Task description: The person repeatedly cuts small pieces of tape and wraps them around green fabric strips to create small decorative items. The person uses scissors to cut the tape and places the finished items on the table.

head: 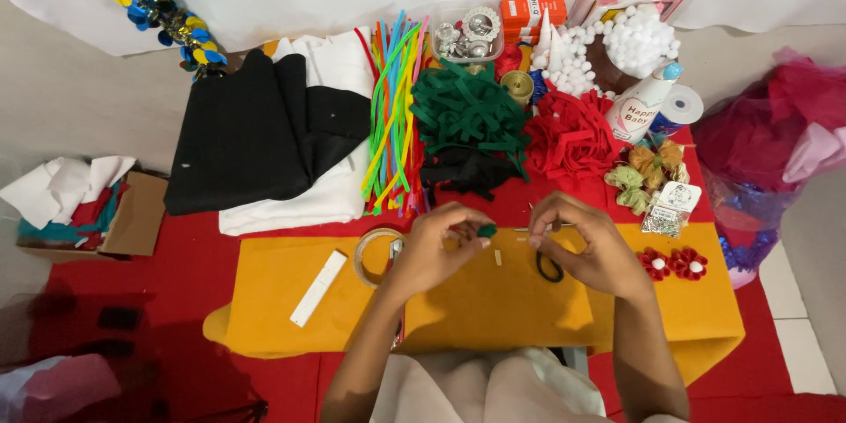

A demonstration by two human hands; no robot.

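My left hand [438, 242] pinches a small dark green felt piece [486, 231] between thumb and fingers above the yellow felt sheet [291, 291]. My right hand [586, 242] is closed around black-handled scissors [548, 266], whose handle loop shows under the fingers and whose thin metal tip points left toward the green piece. A small pale stick [498, 257] lies on the yellow felt between the two hands. A roll of clear tape [370, 254] sits just left of my left hand.
Behind the hands lie black and white fabric [264, 132], coloured pipe cleaners [392, 115], green felt strips [467, 110], red felt strips [568, 137], white pom-poms [617, 40] and a glue bottle [639, 106]. Two red felt flowers [671, 263] sit at right, a white strip [319, 287] at left.
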